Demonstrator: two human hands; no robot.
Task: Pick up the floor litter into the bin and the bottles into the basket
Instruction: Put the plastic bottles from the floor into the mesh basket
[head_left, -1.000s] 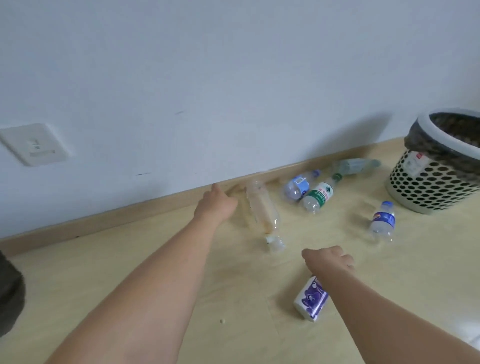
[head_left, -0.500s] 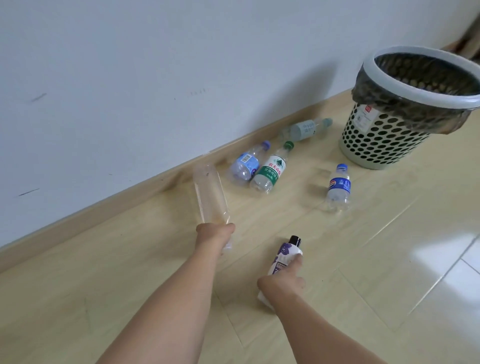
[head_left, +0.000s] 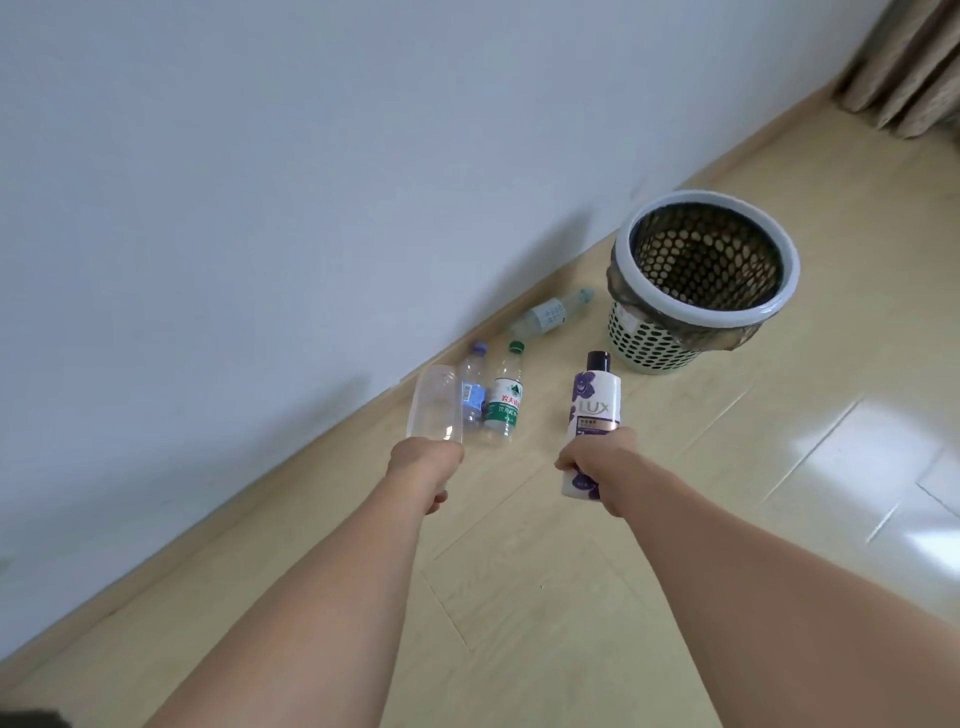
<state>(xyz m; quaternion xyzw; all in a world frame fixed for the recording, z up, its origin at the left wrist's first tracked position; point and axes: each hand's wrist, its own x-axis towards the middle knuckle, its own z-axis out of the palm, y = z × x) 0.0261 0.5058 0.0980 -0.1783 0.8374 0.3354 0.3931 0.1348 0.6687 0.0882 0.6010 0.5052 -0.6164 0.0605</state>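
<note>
Fingers (head_left: 574, 460) now lift LUX bottle (head_left: 594, 405) off floor (head_left: 675, 519); clear bottle (head_left: 435, 410) raised too.

Two bare forearms in view, no sleeves, no watch or bands visible at either wrist. Left hand (head_left: 423, 470) and right hand (head_left: 597, 467): no gloves; rings cannot be checked, fingers mostly hidden from this angle.

Three bottles (head_left: 501, 400) along the wall, left of basket (head_left: 701, 283)
</note>
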